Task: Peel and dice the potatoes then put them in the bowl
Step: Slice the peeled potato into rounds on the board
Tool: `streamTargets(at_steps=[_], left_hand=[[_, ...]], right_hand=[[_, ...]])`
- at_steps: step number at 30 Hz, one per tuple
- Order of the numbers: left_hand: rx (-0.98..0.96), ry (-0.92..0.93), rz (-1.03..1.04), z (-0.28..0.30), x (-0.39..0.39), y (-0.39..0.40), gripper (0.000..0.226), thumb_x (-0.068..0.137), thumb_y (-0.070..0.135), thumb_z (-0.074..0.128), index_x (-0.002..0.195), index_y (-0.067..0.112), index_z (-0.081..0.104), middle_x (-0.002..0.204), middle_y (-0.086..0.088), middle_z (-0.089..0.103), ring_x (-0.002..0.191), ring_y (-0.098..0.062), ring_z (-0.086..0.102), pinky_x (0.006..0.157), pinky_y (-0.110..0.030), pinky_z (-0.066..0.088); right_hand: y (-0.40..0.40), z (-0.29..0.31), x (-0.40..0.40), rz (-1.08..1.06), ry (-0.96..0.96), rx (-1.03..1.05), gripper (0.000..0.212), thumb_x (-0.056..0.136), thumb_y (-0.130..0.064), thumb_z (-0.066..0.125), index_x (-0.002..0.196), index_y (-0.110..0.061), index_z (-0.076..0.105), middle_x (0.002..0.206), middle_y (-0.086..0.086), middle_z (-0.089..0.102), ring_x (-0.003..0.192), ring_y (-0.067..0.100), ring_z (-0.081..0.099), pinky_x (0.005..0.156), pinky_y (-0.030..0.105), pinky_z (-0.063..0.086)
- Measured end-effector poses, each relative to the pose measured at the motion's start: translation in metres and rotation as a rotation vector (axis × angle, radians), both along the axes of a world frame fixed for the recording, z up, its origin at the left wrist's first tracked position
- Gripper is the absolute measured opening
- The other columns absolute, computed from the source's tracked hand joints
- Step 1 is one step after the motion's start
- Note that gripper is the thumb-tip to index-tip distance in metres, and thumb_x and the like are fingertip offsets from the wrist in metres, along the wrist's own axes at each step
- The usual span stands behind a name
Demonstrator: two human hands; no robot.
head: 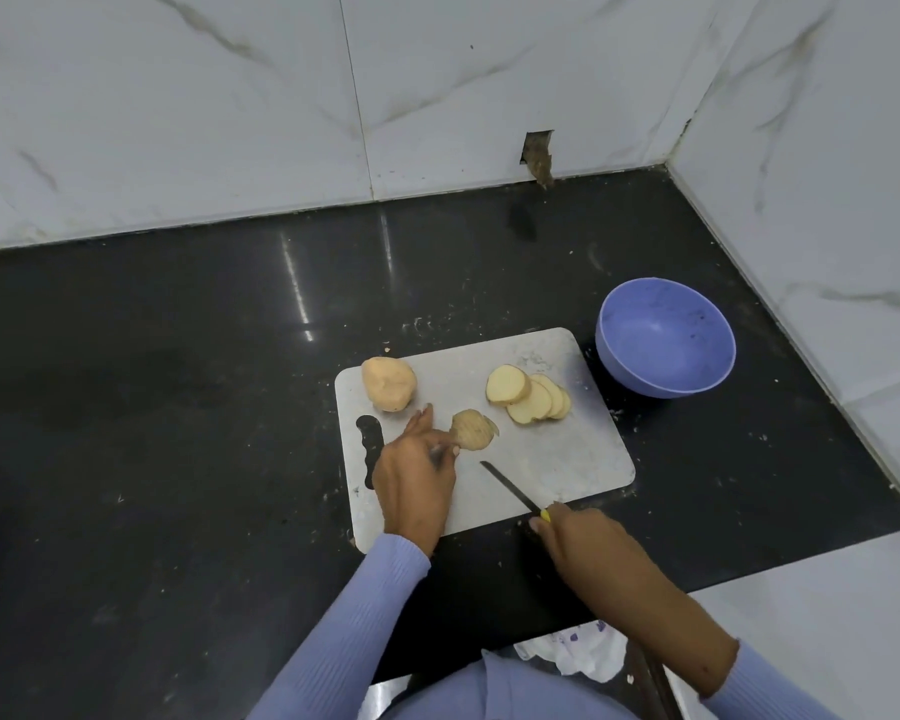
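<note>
A sliced potato piece point(473, 431) is pinched by the fingers of the left hand point(415, 480) on the cutting board point(557, 459). A knife point(510, 487) is grasped by the right hand point(583, 537). Slices point(528, 397) and a whole potato point(388, 383) are noted on the board; the bowl point(666, 343) stands just beside it on the dark surface point(178, 407).

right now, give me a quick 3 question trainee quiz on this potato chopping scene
1. True or false: the bowl already holds diced potato.
2. Which hand holds the knife? A) left B) right C) neither
3. Fill in: the left hand steadies a stack of potato slices on the cutting ____.

Key:
1. False; the bowl looks empty.
2. B; the right hand grips the handle, blade over the cutting board.
3. board; a whole peeled potato and a fan of slices also lie there.
</note>
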State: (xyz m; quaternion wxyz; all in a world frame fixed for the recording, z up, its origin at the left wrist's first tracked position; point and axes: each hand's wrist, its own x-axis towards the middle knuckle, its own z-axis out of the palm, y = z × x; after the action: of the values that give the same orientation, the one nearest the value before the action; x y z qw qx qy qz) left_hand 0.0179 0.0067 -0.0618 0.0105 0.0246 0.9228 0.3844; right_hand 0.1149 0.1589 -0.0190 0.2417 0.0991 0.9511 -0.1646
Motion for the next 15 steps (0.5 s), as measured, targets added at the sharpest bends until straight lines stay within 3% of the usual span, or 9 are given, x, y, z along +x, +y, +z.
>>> streamTargets(at_steps=[3, 7, 12, 15], left_hand=[[-0.061, 0.175, -0.416, 0.003, -0.019, -0.012, 0.042, 0.078, -0.007, 0.065, 0.114, 0.015, 0.069, 0.131, -0.001, 0.058, 0.124, -0.02, 0.052, 0.097, -0.037, 0.047], [-0.208, 0.129, -0.975, 0.009, -0.058, -0.017, 0.061, 0.074, -0.015, 0.054, 0.127, 0.014, 0.061, 0.136, -0.001, 0.054, 0.132, -0.019, 0.044, 0.106, -0.035, 0.04], [-0.471, 0.068, -1.303, 0.024, -0.088, -0.006, 0.057, 0.083, -0.008, 0.056, 0.134, 0.018, 0.055, 0.143, 0.006, 0.047, 0.136, -0.011, 0.038, 0.105, -0.033, 0.039], [-0.444, 0.062, -1.306, 0.025, -0.099, -0.005, 0.043, 0.085, 0.001, 0.062, 0.125, 0.017, 0.063, 0.136, 0.009, 0.053, 0.129, -0.009, 0.046, 0.101, -0.031, 0.043]], right_hand=[[0.02, 0.004, 0.004, -0.101, 0.054, -0.1, 0.035, 0.101, -0.042, 0.03, 0.07, -0.026, 0.036, 0.069, -0.004, 0.048, 0.063, 0.013, 0.049, 0.056, 0.021, 0.035], [0.035, 0.0, 0.007, -0.205, 0.11, -0.129, 0.037, 0.101, -0.039, 0.033, 0.072, -0.02, 0.044, 0.066, -0.002, 0.05, 0.06, 0.009, 0.048, 0.057, 0.02, 0.033], [0.034, -0.008, 0.011, -0.247, 0.115, -0.153, 0.038, 0.101, -0.038, 0.036, 0.068, -0.021, 0.041, 0.063, -0.003, 0.048, 0.058, 0.01, 0.047, 0.053, 0.019, 0.032], [0.033, -0.007, 0.011, -0.259, 0.114, -0.16, 0.039, 0.101, -0.037, 0.036, 0.066, -0.021, 0.039, 0.062, -0.003, 0.047, 0.057, 0.009, 0.046, 0.052, 0.019, 0.033]])
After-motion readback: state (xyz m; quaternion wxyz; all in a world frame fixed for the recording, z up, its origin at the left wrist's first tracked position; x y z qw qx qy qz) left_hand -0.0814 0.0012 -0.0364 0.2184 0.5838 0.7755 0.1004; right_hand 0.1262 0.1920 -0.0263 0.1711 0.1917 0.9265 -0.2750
